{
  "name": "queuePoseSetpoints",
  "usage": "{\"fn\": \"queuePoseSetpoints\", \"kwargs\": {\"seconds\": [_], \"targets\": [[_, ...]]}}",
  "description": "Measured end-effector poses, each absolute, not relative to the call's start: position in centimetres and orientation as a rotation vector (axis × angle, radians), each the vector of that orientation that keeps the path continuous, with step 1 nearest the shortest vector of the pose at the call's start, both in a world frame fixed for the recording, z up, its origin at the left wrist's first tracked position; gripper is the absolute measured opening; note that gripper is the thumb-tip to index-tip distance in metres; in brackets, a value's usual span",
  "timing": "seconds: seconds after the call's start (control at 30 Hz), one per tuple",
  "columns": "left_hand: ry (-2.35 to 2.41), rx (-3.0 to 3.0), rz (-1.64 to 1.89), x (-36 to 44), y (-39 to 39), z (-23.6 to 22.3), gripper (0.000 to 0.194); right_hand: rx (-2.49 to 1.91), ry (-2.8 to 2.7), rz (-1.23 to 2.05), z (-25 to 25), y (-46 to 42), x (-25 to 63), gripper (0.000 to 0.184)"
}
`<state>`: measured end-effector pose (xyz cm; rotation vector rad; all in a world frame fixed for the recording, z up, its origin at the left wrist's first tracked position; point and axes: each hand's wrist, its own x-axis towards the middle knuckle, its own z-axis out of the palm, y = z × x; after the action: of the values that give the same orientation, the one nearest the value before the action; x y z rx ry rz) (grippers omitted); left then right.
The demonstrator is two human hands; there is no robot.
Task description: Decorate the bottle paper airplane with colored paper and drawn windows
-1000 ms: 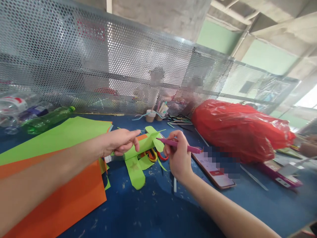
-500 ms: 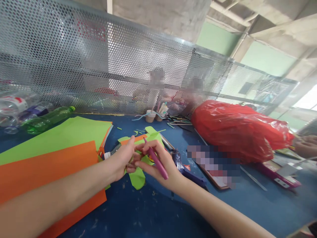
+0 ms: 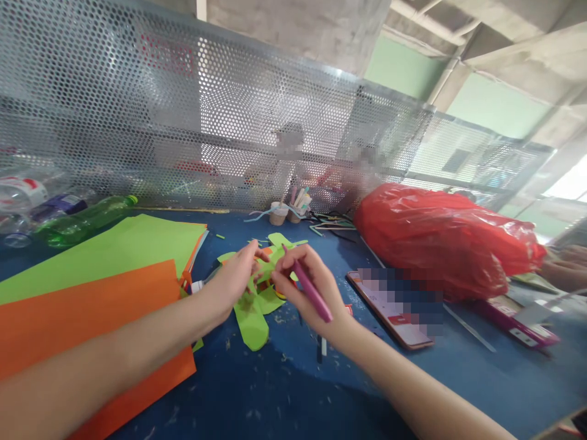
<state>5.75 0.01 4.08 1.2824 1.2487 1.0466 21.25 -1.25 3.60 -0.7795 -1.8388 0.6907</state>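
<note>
Head view: red bag [image 3: 444,241] lies beyond phone [image 3: 373,299]; right hand [image 3: 324,278] grips purple pen [image 3: 312,292]; left hand [image 3: 238,275], hold unclear, overlaps green paper [image 3: 254,330].

light from right, red bag [image 3: 449,238] glinting, edges stretched

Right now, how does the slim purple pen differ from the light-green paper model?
The slim purple pen is one narrow stick; the light-green paper model spreads wider. The pen is tilted in the right hand; the model lies on the blue table, below the left hand. The pen looks plain purple; the model also shows orange. Both are partly hidden by hands.
</note>
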Motion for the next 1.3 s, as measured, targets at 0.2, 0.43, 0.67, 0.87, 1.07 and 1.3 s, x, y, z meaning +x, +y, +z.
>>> {"fn": "queuePoseSetpoints", "kwargs": {"seconds": [0.2,0.43,0.67,0.87,1.07,1.3], "targets": [[1.449,1.767,1.092,2.0,3.6,5.8,0.026,-1.060,-2.397,0.625,6.0,-0.8,23.5,0.019],[1.531,2.102,0.702,0.8,7.0,6.2,0.043,-1.391,-2.536,0.159,6.0,-2.2,23.0,0.029],[1.459,2.016,0.262,1.8,9.3,6.8,0.040,-1.452,-2.529,0.084,6.4,-2.6,22.7,0.028],[1.395,1.753,0.117,2.2,9.9,6.9,0.040,-1.343,-2.421,0.045,4.9,-2.4,22.4,0.011],[1.442,1.449,0.444,0.4,10.3,6.5,0.047,-1.281,-2.202,0.019,5.2,-2.1,22.1,0.014],[1.557,1.150,0.733,-2.0,8.5,6.1,0.046,-1.094,-2.039,0.047,4.8,-1.8,22.0,0.016]]}}
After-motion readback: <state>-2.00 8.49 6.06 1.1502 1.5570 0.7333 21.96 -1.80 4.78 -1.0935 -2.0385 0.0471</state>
